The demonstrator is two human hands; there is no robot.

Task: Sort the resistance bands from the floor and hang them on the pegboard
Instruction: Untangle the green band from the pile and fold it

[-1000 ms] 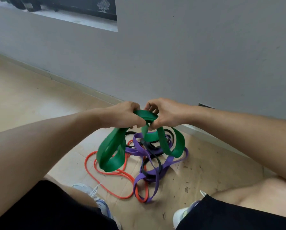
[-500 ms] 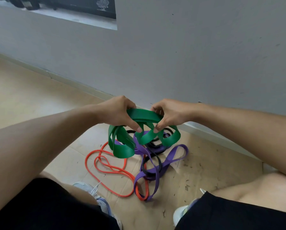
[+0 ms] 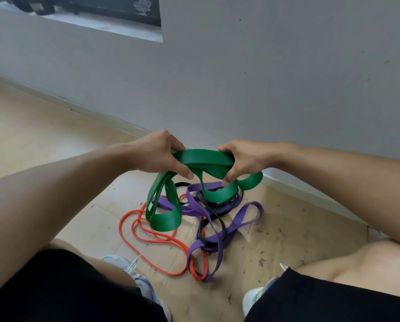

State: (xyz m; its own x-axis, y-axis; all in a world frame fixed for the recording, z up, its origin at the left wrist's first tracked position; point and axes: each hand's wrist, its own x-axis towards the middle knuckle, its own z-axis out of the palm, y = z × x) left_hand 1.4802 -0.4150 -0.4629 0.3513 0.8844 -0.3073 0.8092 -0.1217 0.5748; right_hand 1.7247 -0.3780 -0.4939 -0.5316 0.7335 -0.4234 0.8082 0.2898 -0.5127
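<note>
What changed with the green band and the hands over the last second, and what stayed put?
The left hand and right hand moved apart, stretching a flat span of the green band between them; earlier they were nearly touching. The band's hanging loops shifted and now bunch lower left. Both hands kept their grip. The orange band, purple band and black band stayed on the floor.

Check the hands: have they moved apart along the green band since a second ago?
Yes. The left hand and right hand have spread apart along the green band, measured against the wall's skirting.
</note>
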